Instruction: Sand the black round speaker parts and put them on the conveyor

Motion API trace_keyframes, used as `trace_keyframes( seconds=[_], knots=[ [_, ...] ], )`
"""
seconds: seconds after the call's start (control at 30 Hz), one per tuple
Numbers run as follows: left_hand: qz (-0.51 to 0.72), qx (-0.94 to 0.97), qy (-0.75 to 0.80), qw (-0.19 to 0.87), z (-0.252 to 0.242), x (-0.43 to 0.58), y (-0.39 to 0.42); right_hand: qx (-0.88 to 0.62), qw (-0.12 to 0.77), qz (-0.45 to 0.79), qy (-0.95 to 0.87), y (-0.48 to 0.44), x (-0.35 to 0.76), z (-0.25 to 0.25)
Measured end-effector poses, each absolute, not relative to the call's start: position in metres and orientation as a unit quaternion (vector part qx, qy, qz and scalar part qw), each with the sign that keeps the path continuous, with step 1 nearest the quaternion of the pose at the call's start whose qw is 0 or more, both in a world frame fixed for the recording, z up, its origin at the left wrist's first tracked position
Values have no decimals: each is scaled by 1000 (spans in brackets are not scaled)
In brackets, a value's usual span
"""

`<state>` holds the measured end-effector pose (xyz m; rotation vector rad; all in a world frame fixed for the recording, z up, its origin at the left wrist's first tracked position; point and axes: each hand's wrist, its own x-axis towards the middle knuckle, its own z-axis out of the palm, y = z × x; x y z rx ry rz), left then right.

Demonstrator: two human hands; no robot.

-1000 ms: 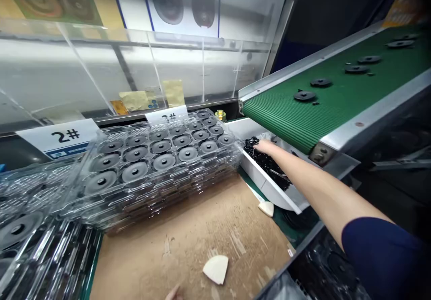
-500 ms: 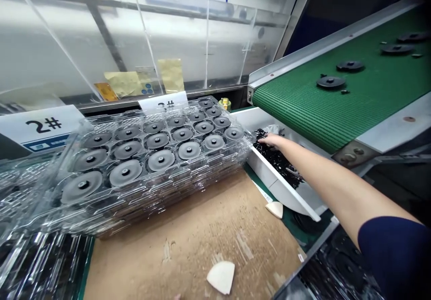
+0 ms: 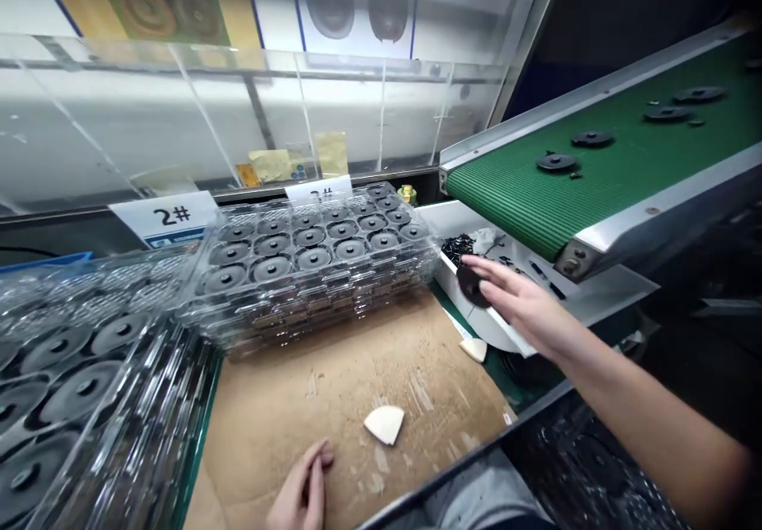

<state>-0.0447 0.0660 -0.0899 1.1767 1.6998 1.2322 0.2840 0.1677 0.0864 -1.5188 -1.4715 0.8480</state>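
Note:
My right hand (image 3: 521, 304) grips a black disc (image 3: 473, 286) at its edge, between thumb and fingers, over the near side of a white tray (image 3: 500, 330). Small black parts (image 3: 457, 247) lie heaped in that tray. Low in the view, my left hand (image 3: 301, 489) rests on the brown cardboard (image 3: 267, 403) with its fingers curled together; I see nothing in them. Up and to its right lies a cream wedge-shaped piece (image 3: 385, 424), apart from the hand. A second cream wedge (image 3: 474, 349) is at the cardboard's right edge.
A stack of clear plastic trays (image 3: 333, 288) filled with grey discs stands behind the cardboard. More disc-filled trays (image 3: 128, 419) are at the left. A green conveyor belt (image 3: 500, 197) carries several black discs at the right. A pen (image 3: 548, 280) lies in the white tray.
My right hand has come back from the heap of small parts toward me and now shows a black disc. My left hand has come further into view. The belt's discs appear shifted left.

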Motion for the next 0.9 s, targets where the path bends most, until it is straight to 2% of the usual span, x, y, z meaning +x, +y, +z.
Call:
trace_keyframes(
  seconds=[0.07, 0.13, 0.23, 0.4, 0.57, 0.73, 0.9],
  knots=[
    [482, 439, 652, 387, -77, -39, 63, -496, 444, 534, -521, 126, 265, 76],
    [500, 423, 640, 402, -61, -28, 56, -368, 462, 715, -375, 95, 240, 57],
    [531, 424, 610, 408, -38, -4, 38, -252, 462, 830, -187, 68, 198, 29],
    [582, 458, 484, 466, -24, 22, 7, -180, 442, 874, -90, 43, 150, 8],
    [598, 407, 485, 492, -25, 17, -10, -169, 427, 882, -108, 23, 135, 6],
    [616, 408, 478, 475, -21, 5, -17, -198, 410, 872, -177, 13, 128, 5],
    [596, 392, 453, 535, -20, -11, -19, -309, 393, 801, -330, 16, 131, 5]
  ],
)
